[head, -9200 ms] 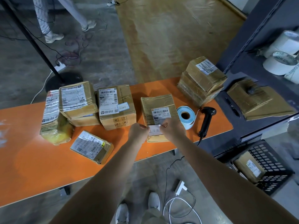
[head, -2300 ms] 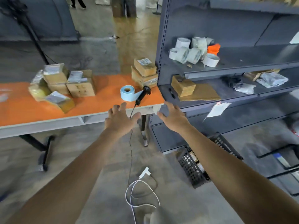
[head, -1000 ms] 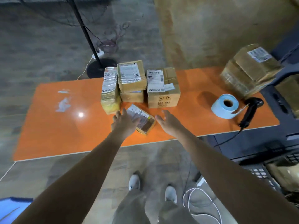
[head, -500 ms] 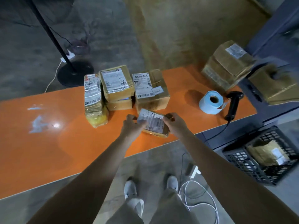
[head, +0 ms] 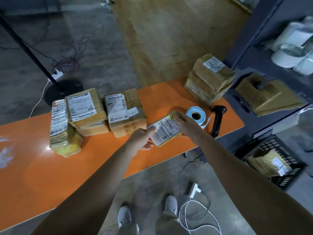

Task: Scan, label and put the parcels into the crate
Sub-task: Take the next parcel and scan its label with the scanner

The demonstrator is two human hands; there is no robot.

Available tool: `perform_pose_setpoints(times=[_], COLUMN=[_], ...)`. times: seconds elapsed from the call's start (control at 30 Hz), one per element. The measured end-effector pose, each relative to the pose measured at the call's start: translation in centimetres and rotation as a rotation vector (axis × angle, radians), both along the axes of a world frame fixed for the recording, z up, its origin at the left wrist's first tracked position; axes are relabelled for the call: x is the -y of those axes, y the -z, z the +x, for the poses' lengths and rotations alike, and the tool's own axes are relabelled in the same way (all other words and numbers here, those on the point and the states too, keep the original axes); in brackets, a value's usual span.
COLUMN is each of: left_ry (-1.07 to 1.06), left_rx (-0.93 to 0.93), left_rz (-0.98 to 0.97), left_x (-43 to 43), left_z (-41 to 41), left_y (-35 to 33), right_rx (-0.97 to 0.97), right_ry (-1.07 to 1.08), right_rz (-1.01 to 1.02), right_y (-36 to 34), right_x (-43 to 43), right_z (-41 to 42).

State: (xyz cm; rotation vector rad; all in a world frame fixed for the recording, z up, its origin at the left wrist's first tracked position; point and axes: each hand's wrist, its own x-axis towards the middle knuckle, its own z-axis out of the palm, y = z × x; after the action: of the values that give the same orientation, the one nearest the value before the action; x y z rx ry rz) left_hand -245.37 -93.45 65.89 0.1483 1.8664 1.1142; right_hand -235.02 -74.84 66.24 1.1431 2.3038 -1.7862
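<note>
A small flat brown parcel (head: pixel 165 131) with a white shipping label is held over the orange table (head: pixel 42 167), near its front edge. My left hand (head: pixel 141 139) grips its near left corner and my right hand (head: pixel 188 125) grips its far right end. Just right of it stand a blue label roll (head: pixel 196 115) and a black handheld scanner (head: pixel 217 117). Down on the floor at the right, a black crate (head: pixel 277 150) holds one brown parcel (head: pixel 269 162).
Several labelled parcels (head: pixel 125 111) sit in a row on the table's far side, and a stack of parcels (head: pixel 209 78) stands at its right end. A grey shelf rack (head: pixel 254 48) at the right carries tape rolls and flat cartons. Cables lie by my feet.
Both hands closed on the small flat parcel, lifted it and carried it to the right, toward the label roll. Before that, my hands came back from the crate side to the table.
</note>
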Motion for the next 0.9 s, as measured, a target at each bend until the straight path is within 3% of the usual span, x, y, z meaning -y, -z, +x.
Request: perform_pose_setpoints(times=[0.17,0.47,0.77,0.9], left_ry=[0.052,0.082,-0.071,-0.044], left_rx=[-0.126,0.073,0.189,0.202], left_rz=[-0.034,0.059,0.191,0.24], left_x=[-3.1,-6.7,-9.0,-9.4], left_z=[0.2,1.3,2.6,2.5], left_y=[-1.1,0.3,3.7,3.7], right_rx=[-0.073,-0.081,0.092,0.243], right_ry=[-0.061,-0.134,0.407,0.506], right_rz=[0.134,0.143,0.458,0.376], right_y=[-0.4,0.2,2.5,4.5], right_x=[-4.0,-8.0,-11.9,-13.7], right_z=[0.6,0.5,4.7,5.9])
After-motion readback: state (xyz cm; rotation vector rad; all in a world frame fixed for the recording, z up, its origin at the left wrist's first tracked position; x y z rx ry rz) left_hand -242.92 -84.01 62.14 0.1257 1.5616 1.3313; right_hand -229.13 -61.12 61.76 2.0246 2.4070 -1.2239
